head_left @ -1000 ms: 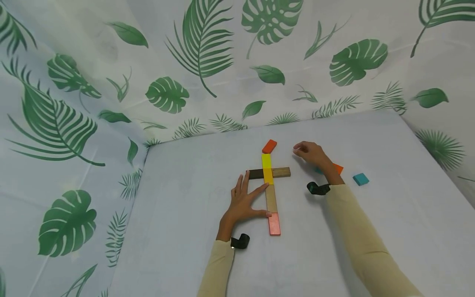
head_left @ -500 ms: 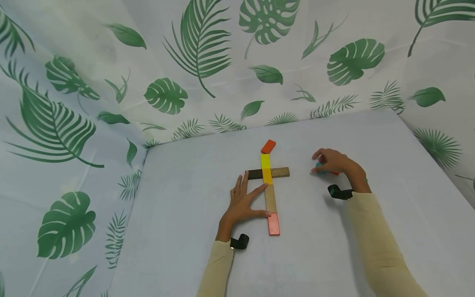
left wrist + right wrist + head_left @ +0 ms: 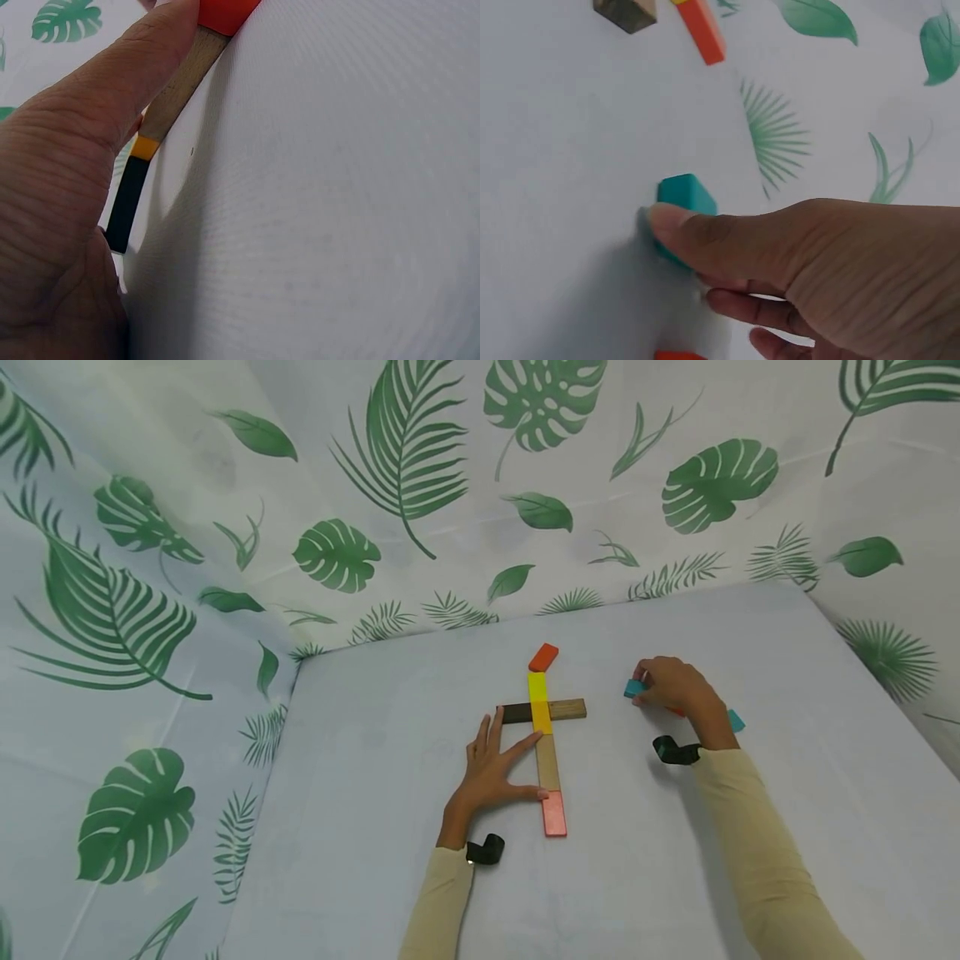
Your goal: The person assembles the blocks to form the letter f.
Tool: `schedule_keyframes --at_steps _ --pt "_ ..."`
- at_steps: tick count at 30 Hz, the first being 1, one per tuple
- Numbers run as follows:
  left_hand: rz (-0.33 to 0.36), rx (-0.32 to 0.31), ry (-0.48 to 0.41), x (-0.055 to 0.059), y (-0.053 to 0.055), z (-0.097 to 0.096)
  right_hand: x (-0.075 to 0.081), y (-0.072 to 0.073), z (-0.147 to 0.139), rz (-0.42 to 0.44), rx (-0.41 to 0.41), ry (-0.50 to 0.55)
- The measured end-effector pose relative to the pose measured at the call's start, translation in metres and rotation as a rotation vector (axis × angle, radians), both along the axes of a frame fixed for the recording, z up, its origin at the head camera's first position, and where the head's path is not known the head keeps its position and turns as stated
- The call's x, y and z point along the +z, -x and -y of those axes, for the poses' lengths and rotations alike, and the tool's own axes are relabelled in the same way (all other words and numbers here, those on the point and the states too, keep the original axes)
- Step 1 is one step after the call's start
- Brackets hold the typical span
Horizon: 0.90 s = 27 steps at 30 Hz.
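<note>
My left hand (image 3: 487, 777) lies spread beside a cross of flat blocks. Its thumb and index fingertips touch the tan wooden block (image 3: 548, 764) near its two ends, and another finger reaches the dark block (image 3: 517, 713). A pink-red block (image 3: 554, 817) continues the column at its near end; yellow blocks (image 3: 537, 687) form the upper part, and a brown wooden block (image 3: 567, 708) makes the right arm. To the right, my right hand (image 3: 678, 685) pinches a teal block (image 3: 632, 689) between thumb and fingers. In the right wrist view the thumb covers part of this teal block (image 3: 686, 189).
An orange block (image 3: 543, 657) sits slanted at the column's far end. Mostly hidden under my right hand is an orange-red block (image 3: 678, 712); a second teal block (image 3: 736, 721) shows past the wrist. Leaf-patterned cloth (image 3: 442, 572) rises behind the white surface (image 3: 360, 760).
My right hand has moved right from beside the cross to the loose blocks and taken hold of the teal block, which is now shifted slightly left. The left hand keeps its place.
</note>
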<state>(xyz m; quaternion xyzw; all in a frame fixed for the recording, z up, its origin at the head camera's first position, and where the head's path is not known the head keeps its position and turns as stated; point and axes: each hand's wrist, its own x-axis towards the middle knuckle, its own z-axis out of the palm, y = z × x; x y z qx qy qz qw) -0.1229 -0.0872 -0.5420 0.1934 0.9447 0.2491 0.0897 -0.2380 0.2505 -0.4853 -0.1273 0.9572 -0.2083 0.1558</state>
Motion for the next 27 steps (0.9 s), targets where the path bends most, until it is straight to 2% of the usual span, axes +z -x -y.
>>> schedule_keyframes --at_steps 10,19,27 --pt "0.001 0.001 0.002 0.003 -0.001 0.001 -0.018 0.023 0.038 -0.056 -0.036 0.113" --pt "-0.009 0.006 -0.005 0.001 -0.001 0.001 -0.033 0.046 0.064 -0.027 -0.124 0.190" --pt "-0.016 0.007 0.012 0.001 0.001 0.000 -0.040 0.052 0.076 -0.135 -0.184 0.232"
